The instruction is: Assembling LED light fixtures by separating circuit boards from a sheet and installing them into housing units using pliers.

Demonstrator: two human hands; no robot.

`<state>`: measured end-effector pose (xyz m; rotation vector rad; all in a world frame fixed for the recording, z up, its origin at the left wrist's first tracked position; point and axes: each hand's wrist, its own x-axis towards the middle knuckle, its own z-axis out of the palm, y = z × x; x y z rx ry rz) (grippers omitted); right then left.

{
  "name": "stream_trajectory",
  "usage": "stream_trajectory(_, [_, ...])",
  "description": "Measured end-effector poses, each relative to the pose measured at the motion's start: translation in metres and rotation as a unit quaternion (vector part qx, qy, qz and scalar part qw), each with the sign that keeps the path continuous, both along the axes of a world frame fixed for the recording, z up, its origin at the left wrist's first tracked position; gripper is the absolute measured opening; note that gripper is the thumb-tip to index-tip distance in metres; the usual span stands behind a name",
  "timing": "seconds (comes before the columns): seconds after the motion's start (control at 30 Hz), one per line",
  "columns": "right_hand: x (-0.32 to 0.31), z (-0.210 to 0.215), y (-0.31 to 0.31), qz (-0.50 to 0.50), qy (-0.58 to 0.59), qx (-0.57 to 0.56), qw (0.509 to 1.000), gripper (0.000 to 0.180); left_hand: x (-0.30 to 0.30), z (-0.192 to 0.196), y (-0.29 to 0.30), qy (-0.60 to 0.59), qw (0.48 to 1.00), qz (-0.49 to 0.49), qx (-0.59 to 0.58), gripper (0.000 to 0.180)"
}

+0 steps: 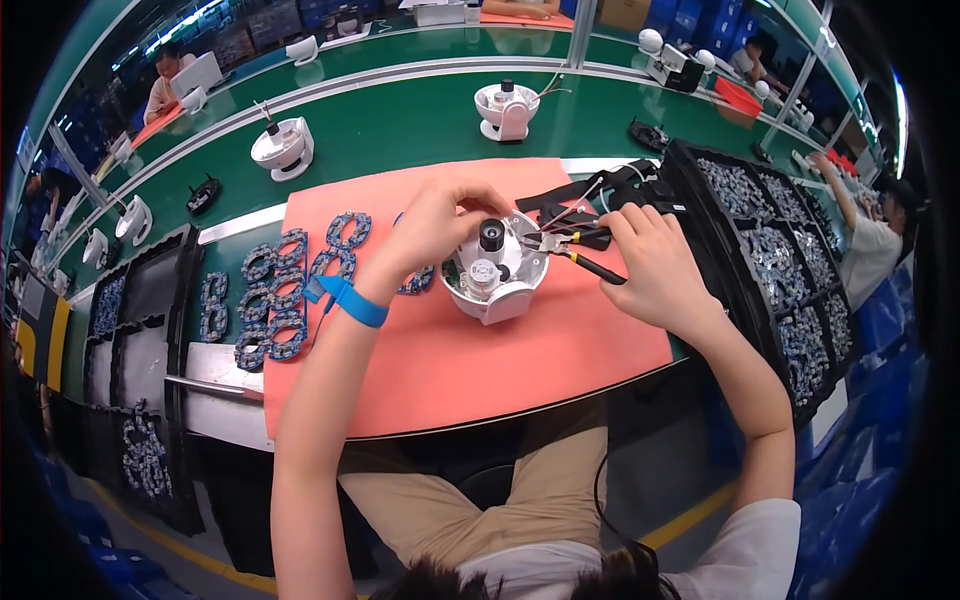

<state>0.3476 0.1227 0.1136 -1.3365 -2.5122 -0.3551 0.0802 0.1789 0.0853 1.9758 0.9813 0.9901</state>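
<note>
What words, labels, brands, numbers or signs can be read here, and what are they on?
No text can be read.
Round white disc inside the white housing: small dark marks, too small to read.
Blue circuit boards: any print is too small to make out.
Pliers: no lettering can be made out.

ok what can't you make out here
In the head view:
Left hand: some fingertips, hidden behind the hand itself.
Pliers in the right hand: whether their tips grip anything, too small.
Small parts in the right-side black tray: too small to identify.
Left arm: cut off by the lower edge.
</note>
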Motion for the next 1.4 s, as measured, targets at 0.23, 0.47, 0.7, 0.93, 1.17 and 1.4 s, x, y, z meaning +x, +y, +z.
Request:
stream_trajectory(0.23, [-0.010,0.004,0.005,0.008,-0.031,0.051,0.998,0.045,0.002,0.003,-0.003,0.005,1.000,0.019,0.003,0.016])
stream_trajectory(0.47, [-0.013,0.003,0.012,0.027,-0.050,0.066,0.996,0.039,0.005,0.003,-0.006,0.003,1.000,0.022,-0.004,0.017])
stream_trajectory(0.7, [-0.010,0.008,0.015,-0.034,0.018,-0.035,0.999,0.019,-0.007,0.005,-0.016,-0.106,0.987,0.118,0.031,0.014])
stream_trajectory(0.93, [0.004,-0.010,0.008,0.192,0.215,-0.074,0.955,0.028,-0.030,0.013,-0.104,-0.137,0.978,0.156,-0.001,0.013])
stream_trajectory(1.17, [-0.023,-0.061,0.011,0.327,0.140,-0.049,0.933,0.059,-0.003,-0.036,-0.230,-0.042,0.993,-0.062,-0.095,0.015])
stream_trajectory(1.4, [-0.026,-0.069,0.013,0.304,0.154,0.015,0.940,0.052,0.036,-0.225,-0.250,0.168,0.929,0.331,0.010,0.020])
